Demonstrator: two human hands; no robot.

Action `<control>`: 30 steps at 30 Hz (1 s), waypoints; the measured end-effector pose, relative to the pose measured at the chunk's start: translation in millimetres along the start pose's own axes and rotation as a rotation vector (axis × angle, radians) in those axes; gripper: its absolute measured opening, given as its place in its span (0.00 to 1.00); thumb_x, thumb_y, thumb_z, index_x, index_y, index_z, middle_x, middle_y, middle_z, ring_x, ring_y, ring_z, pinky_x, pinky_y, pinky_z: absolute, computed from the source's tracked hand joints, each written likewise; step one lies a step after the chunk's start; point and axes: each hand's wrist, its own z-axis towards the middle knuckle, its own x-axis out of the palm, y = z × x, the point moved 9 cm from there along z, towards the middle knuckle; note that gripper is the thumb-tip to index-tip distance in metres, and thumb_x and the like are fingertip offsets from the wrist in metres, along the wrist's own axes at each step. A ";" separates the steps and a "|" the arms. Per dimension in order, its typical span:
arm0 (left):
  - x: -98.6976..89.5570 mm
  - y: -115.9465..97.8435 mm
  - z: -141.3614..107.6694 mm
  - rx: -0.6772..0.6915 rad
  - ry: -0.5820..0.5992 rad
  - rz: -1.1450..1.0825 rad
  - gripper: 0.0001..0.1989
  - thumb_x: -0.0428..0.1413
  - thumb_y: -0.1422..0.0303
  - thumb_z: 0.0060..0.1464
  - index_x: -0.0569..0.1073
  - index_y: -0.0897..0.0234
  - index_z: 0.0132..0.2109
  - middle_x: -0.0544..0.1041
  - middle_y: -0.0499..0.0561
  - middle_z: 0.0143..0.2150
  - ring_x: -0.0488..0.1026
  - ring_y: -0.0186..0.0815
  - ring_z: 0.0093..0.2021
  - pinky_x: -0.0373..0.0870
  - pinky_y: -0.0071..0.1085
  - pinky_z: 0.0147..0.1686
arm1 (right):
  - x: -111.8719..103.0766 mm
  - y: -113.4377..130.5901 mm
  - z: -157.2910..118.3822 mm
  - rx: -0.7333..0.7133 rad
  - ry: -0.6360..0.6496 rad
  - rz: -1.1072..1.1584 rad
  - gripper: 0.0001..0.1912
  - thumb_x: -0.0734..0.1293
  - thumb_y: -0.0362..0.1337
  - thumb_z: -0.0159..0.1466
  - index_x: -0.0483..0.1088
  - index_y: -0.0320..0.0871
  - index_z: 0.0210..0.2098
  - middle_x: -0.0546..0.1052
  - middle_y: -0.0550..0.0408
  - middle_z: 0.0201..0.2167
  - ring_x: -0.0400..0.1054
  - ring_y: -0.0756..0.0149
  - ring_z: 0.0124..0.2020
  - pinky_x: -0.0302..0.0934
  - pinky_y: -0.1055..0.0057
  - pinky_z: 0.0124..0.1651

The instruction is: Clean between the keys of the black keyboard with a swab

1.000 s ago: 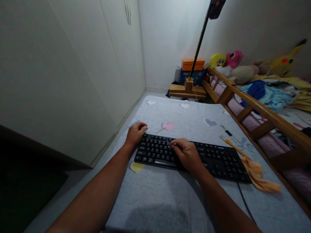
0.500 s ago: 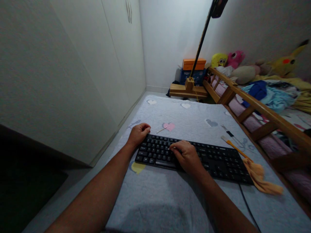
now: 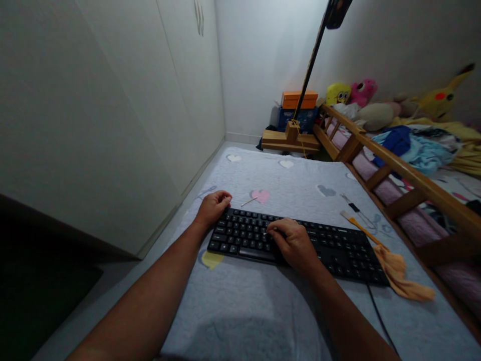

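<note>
A black keyboard (image 3: 259, 254) lies on the pale blue heart-patterned cloth. My right hand (image 3: 295, 243) is closed in a pinch over its middle keys, with the small white tip of a cotton swab (image 3: 265, 233) showing at the fingertips. Most of that swab is hidden by the fingers. At the keyboard's upper left corner rests my left hand (image 3: 213, 208), its fingers curled in against the thumb; what they hold, if anything, is hidden. Another cotton swab (image 3: 249, 201) lies on the cloth just behind the keyboard.
Right of the keyboard lie a flat brush (image 3: 358, 224) with an orange handle, tweezers (image 3: 353, 206) and a crumpled orange cloth (image 3: 394, 271). The keyboard cable (image 3: 379, 313) runs toward me. A wooden bed rail (image 3: 398, 173) borders the right side, a white wardrobe (image 3: 150, 100) the left.
My right hand has shifted slightly to the right over the keys, still pinching the swab. My left hand stays at the keyboard's corner.
</note>
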 end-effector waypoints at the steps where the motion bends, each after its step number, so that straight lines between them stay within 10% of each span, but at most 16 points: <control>1: 0.4 0.3 0.1 0.000 0.002 -0.002 0.13 0.54 0.59 0.53 0.75 0.65 0.35 0.75 0.48 0.26 0.72 0.35 0.28 0.66 0.31 0.31 | -1.2 -1.9 -0.5 0.008 0.001 0.005 0.08 0.64 0.30 0.65 0.76 0.44 0.34 0.81 0.53 0.33 0.73 0.61 0.37 0.62 0.65 0.44; 30: 1.8 4.2 2.0 0.000 0.019 0.041 0.14 0.54 0.58 0.54 0.76 0.64 0.35 0.75 0.47 0.26 0.70 0.35 0.27 0.65 0.31 0.29 | 12.3 -8.5 4.0 0.023 -0.023 0.016 0.10 0.65 0.30 0.65 0.78 0.46 0.36 0.81 0.53 0.34 0.73 0.61 0.38 0.63 0.64 0.45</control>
